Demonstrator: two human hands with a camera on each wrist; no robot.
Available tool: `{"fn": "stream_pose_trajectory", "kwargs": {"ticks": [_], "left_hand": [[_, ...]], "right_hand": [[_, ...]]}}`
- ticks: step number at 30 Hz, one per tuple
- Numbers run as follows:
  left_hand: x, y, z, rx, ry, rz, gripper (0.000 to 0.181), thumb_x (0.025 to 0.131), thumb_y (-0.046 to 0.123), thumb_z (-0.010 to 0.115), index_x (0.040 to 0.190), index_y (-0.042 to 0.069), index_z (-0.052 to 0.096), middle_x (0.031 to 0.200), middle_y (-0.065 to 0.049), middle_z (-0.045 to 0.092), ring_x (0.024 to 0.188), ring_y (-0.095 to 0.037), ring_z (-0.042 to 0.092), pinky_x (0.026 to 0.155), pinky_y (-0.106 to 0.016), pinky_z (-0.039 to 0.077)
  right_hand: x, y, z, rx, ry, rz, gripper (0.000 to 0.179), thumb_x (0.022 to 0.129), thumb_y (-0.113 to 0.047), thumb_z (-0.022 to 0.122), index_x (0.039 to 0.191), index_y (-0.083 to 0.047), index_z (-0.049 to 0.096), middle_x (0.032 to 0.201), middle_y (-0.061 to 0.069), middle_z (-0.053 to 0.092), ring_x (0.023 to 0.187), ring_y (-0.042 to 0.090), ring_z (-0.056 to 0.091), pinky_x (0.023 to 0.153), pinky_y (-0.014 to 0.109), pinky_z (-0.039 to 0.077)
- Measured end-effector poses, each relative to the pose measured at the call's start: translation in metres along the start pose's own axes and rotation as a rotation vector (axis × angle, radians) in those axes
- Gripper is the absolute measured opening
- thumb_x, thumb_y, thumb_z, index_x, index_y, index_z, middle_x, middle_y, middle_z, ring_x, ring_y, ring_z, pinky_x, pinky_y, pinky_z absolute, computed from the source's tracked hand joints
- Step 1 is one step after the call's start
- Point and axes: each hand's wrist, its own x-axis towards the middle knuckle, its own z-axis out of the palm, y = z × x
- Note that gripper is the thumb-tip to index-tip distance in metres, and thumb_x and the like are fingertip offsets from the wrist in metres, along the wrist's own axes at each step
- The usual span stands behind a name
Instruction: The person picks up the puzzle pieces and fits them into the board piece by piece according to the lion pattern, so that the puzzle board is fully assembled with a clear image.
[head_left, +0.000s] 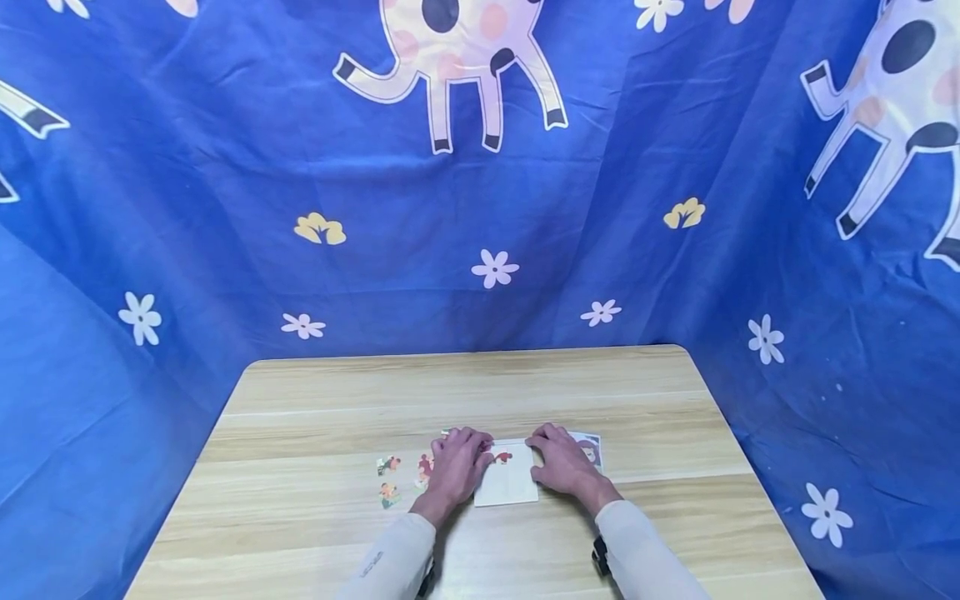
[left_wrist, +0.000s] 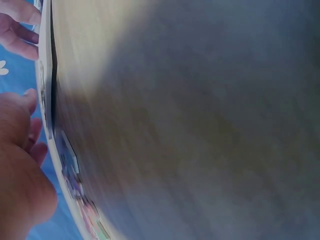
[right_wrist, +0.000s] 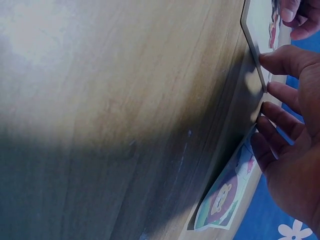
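Blue cloth (head_left: 225, 175) printed with flowers and spotted, hoofed animals fills the upper frame; the top edge cuts off the central animal's head. Below stands a pale wood-grain bench (head_left: 337, 396), its near edge out of frame. Two light sleeves (head_left: 645, 542) enter from the bottom. The left hand (head_left: 456, 465), at lower centre, lies palm down at a board's left edge, fingers bent; whether it pinches anything is hard to tell. The right hand (head_left: 564, 465) is relaxed and not clenched, thumb and forefinger touching the right edge. Between them lies the square white board (head_left: 506, 486), flat, mostly plain, its upper left corner covered by fingers. Right of it, a picture card (head_left: 590, 450) shows a purple-maned face, partly hidden behind the right hand. To the left lie small, multicoloured jigsaw pieces (head_left: 388, 495), some partly covered. One small red piece (head_left: 503, 457) sits near the board's top.
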Motion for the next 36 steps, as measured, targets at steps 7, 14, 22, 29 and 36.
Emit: {"fn": "stream_pose_trajectory", "kwargs": {"ticks": [7, 14, 22, 29, 36], "left_hand": [[-0.0005, 0.0020, 0.0017, 0.013, -0.034, -0.009, 0.035, 0.080, 0.039, 0.071, 0.111, 0.024, 0.067, 0.116, 0.003, 0.062, 0.108, -0.021, 0.053, 0.085, -0.044, 0.033], [-0.0010, 0.0029, 0.0034, 0.035, -0.031, -0.016, 0.026, 0.081, 0.034, 0.070, 0.103, 0.021, 0.069, 0.110, 0.002, 0.061, 0.104, -0.023, 0.052, 0.082, -0.046, 0.032], [0.0012, 0.0043, 0.0039, 0.039, -0.041, -0.040, 0.026, 0.083, 0.037, 0.070, 0.104, 0.022, 0.070, 0.109, 0.001, 0.060, 0.105, -0.022, 0.051, 0.083, -0.048, 0.031], [0.0022, 0.0048, 0.0042, 0.027, -0.043, -0.055, 0.026, 0.082, 0.040, 0.072, 0.103, 0.024, 0.071, 0.107, 0.002, 0.060, 0.103, -0.021, 0.051, 0.084, -0.049, 0.031], [0.0033, 0.0047, 0.0051, 0.030, -0.045, -0.065, 0.027, 0.081, 0.042, 0.073, 0.102, 0.025, 0.072, 0.108, 0.002, 0.060, 0.104, -0.021, 0.051, 0.084, -0.047, 0.030]], "right_hand": [[-0.0011, 0.0009, -0.0002, 0.016, -0.002, 0.007, 0.052, 0.075, -0.026, 0.069, 0.126, -0.015, 0.064, 0.126, 0.001, 0.056, 0.119, 0.023, 0.050, 0.098, 0.045, 0.042], [0.0000, -0.0001, 0.0015, 0.017, -0.008, 0.008, 0.052, 0.076, -0.027, 0.068, 0.126, -0.016, 0.064, 0.126, 0.001, 0.055, 0.119, 0.022, 0.049, 0.098, 0.044, 0.042], [0.0018, -0.0006, 0.0020, 0.024, -0.020, 0.011, 0.052, 0.077, -0.028, 0.068, 0.127, -0.015, 0.063, 0.127, 0.000, 0.055, 0.119, 0.021, 0.049, 0.099, 0.042, 0.042], [0.0011, 0.0003, 0.0014, 0.023, -0.012, 0.003, 0.052, 0.075, -0.026, 0.069, 0.126, -0.014, 0.064, 0.125, 0.000, 0.055, 0.117, 0.022, 0.050, 0.097, 0.042, 0.043], [0.0026, 0.0018, 0.0016, 0.019, -0.008, 0.021, 0.052, 0.076, -0.027, 0.068, 0.127, -0.016, 0.063, 0.126, -0.001, 0.055, 0.119, 0.021, 0.049, 0.096, 0.045, 0.042]]}}
